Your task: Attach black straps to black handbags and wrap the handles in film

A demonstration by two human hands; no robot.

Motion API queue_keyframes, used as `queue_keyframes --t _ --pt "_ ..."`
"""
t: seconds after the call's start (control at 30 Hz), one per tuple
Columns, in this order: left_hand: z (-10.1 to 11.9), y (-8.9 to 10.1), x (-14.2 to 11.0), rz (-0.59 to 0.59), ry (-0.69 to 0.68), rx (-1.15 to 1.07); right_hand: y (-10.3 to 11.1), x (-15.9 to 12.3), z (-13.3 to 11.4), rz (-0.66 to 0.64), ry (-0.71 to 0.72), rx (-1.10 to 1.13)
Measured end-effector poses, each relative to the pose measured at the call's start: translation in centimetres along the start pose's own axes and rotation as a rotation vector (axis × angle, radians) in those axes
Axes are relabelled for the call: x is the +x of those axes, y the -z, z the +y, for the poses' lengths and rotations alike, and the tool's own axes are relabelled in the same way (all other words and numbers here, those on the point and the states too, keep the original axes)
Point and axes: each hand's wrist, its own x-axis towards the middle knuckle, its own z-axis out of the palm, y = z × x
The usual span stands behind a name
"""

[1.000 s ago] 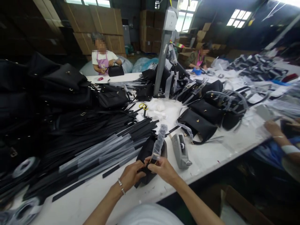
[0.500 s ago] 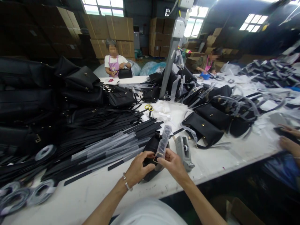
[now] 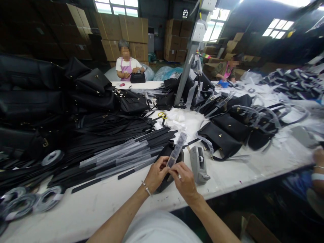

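Note:
Both my hands meet over a black handbag [image 3: 165, 184] at the table's near edge. A strap [image 3: 179, 143] wrapped in clear plastic film rises from between them, with a gold-coloured metal piece near its lower part. My left hand [image 3: 157, 173] pinches the strap's lower end from the left. On the other side my right hand [image 3: 184, 179] has its fingertips closed on the same end. Much of the bag lies hidden behind the hands. Just right of my right hand stands a grey tape dispenser [image 3: 198, 164].
Black straps [image 3: 121, 153], some film-wrapped, spread to the left, below piled black bags [image 3: 93, 82]. Rolls [image 3: 48, 198] lie front left. Yellow-handled scissors [image 3: 162, 115] and more bags [image 3: 220, 138] lie beyond. A metal post [image 3: 186, 74] rises mid-table. A co-worker's arm [image 3: 318, 168] is at right.
My fingers have closed together at the strap's lower end, where the gold-coloured buckle showed between them before. The co-worker's hands at the right have pulled back toward the frame edge.

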Motion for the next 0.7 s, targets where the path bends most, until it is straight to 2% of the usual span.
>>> queue_keyframes --t 0.13,0.23,0.33,0.5,0.6,0.7 --pt "-1.0 0.9 0.0 -0.027 -0.016 -0.053 -2.5 -2.1 0.3 -0.124 0.048 -0.043" --pt "-1.5 1.8 -0.3 -0.076 -0.007 -0.062 -3.4 -3.1 0.9 -0.075 -0.026 0.024" --pt "-1.5 2.2 -0.6 -0.059 -0.038 -0.006 -3.3 -3.1 1.2 0.002 -0.166 0.167" --pt "-0.7 1.9 -0.7 -0.040 -0.237 0.316 -2.7 -2.7 1.0 -0.025 -0.444 0.514" --pt "-0.6 1.9 -0.6 -0.032 -0.415 0.567 -2.3 -2.9 0.5 -0.068 -0.486 0.621" --pt "-0.7 2.3 -0.8 -0.050 -0.548 0.720 -1.7 -3.0 0.0 -0.112 -0.472 0.577"
